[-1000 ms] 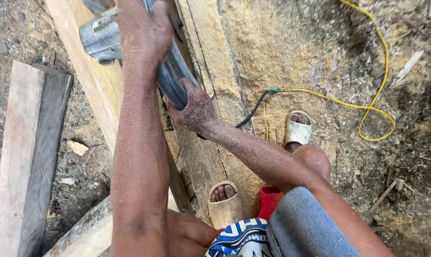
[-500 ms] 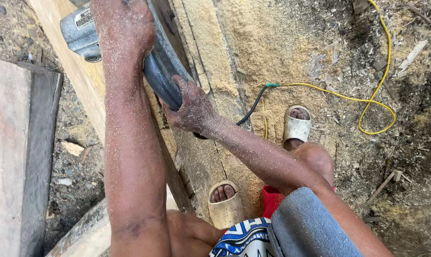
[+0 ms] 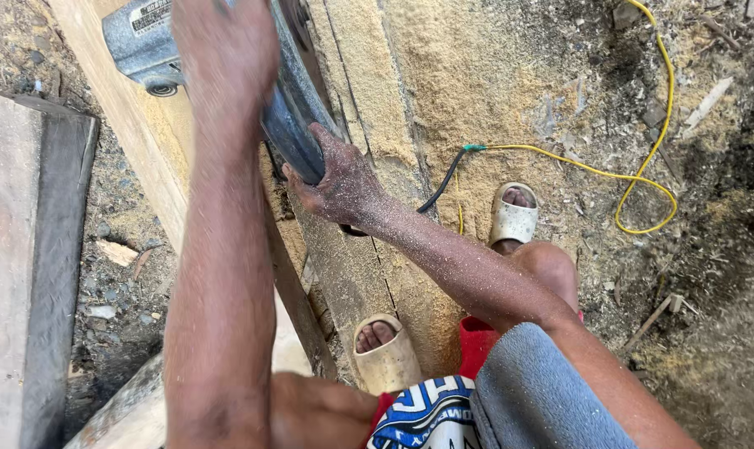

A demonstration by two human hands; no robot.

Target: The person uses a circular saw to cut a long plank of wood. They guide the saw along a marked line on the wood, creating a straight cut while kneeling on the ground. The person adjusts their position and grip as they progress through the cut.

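Pushed further up and to the left since a second ago: power saw (image 3: 227,75), now closer to the top edge of the view, both arms stretched out after it. Grey metal housing at upper left, dark curved guard running down toward the centre, resting on the long pale plank (image 3: 135,158) that slants across the ground. Left hand (image 3: 227,50) clamped over the top of the saw, fingers wrapped out of sight round its far side. Right hand (image 3: 339,179) closed on the lower end of the dark guard, knuckles and forearm dusted with sawdust. Just right of the saw, more boards (image 3: 368,108) lying parallel, heaped with sawdust. Black cable (image 3: 443,179) trailing from beneath the right wrist, joined at a green fitting to a yellow cord (image 3: 635,179) looping over the dirt. Two feet in pale sandals (image 3: 514,218) set on the boards and sawdust, one near the cable, one lower beside the bent knees. Weathered grey plank (image 3: 27,266) lying apart at far left on gravel.
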